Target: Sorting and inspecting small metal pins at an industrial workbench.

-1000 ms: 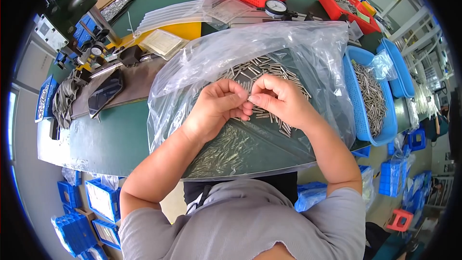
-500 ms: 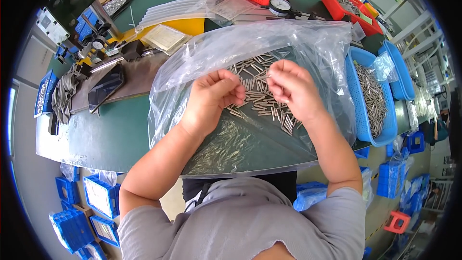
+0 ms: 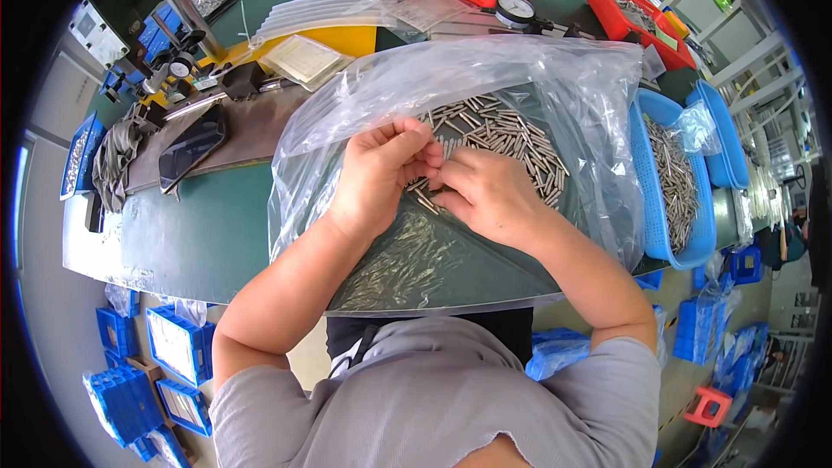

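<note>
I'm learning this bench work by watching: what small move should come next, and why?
Probably pinch one loose metal pin with the right hand: it is bent over the near-left part of the scattered pins, close beside the left hand. That's only a judgement, since I can't tell whether either hand already holds one.

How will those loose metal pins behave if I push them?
The pins look slim and roundish, so they may roll. Their metallic shine suggests stiff, fairly smooth pieces that could slip. Crowded against each other, they would probably shift several at once.
</note>
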The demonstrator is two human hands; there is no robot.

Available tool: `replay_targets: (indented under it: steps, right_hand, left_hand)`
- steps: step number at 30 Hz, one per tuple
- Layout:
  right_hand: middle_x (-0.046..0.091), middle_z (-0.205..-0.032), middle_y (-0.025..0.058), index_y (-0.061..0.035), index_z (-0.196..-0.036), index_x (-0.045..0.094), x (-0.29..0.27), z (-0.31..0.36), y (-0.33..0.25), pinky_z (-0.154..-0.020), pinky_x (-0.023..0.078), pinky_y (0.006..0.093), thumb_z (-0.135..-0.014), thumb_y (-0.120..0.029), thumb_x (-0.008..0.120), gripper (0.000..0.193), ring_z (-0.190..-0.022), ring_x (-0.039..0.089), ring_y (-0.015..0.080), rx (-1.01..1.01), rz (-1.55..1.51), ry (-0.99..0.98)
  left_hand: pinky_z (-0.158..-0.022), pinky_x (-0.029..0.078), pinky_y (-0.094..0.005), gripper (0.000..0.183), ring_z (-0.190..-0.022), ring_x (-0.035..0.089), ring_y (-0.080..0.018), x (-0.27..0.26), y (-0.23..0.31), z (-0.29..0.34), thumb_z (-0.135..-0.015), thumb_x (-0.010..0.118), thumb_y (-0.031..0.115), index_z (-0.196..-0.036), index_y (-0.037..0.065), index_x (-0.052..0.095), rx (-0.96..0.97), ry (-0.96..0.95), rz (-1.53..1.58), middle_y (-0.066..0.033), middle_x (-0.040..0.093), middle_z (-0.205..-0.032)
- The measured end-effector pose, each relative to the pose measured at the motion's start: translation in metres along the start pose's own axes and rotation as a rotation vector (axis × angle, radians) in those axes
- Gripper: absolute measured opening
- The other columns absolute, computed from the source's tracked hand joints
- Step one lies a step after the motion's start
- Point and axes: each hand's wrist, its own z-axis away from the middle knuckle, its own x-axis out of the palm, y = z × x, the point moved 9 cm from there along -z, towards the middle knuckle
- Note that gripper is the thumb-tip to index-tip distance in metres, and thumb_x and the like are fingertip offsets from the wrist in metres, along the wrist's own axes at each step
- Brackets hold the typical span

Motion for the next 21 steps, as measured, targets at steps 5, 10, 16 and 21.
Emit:
replay_targets:
  steps: [5,10,16,21]
  right_hand:
    - [0.057,-0.075,0.0055,-0.0085,-0.078,0.058,0.003,0.0,0.0,-0.059,0.049,0.0357,-0.071,-0.015,0.069,0.015,-0.071,0.06,0.0248,-0.058,0.0,-0.066]
    - [0.061,-0.073,0.0092,-0.0053,-0.077,0.057,-0.015,-0.001,0.01,-0.056,0.048,0.0376,-0.075,-0.012,0.063,0.009,-0.064,0.06,0.0292,0.038,-0.1,0.01]
    - [0.06,-0.088,0.0026,0.0026,-0.094,0.056,-0.032,0.008,0.05,-0.075,0.048,0.0238,-0.089,-0.006,0.055,0.01,-0.081,0.061,0.0109,0.42,-0.989,0.123]
    - [0.06,-0.087,0.0022,0.0017,-0.094,0.057,-0.023,0.005,0.046,-0.074,0.048,0.0231,-0.088,-0.006,0.056,0.01,-0.083,0.061,0.0102,0.394,-1.042,0.123]
  left_hand:
    - [-0.064,0.049,-0.0264,0.01,-0.069,0.059,-0.0138,0.003,0.001,0.0,-0.088,0.056,0.012,-0.086,0.003,0.058,0.005,0.005,-0.016,-0.0072,0.062,-0.077]
    - [-0.066,0.048,-0.0267,0.009,-0.07,0.059,-0.0146,0.0,0.001,0.002,-0.088,0.055,0.012,-0.086,0.004,0.058,0.003,0.019,-0.033,-0.0072,0.062,-0.078]
    - [-0.066,0.049,-0.0274,0.009,-0.071,0.059,-0.0153,0.011,-0.01,0.003,-0.09,0.054,0.012,-0.09,0.004,0.056,-0.073,-0.086,0.017,-0.0078,0.062,-0.079]
    - [-0.067,0.051,-0.0284,0.009,-0.072,0.061,-0.0173,0.019,-0.017,0.006,-0.09,0.055,0.011,-0.093,0.002,0.054,-0.133,-0.161,0.036,-0.0101,0.063,-0.083]
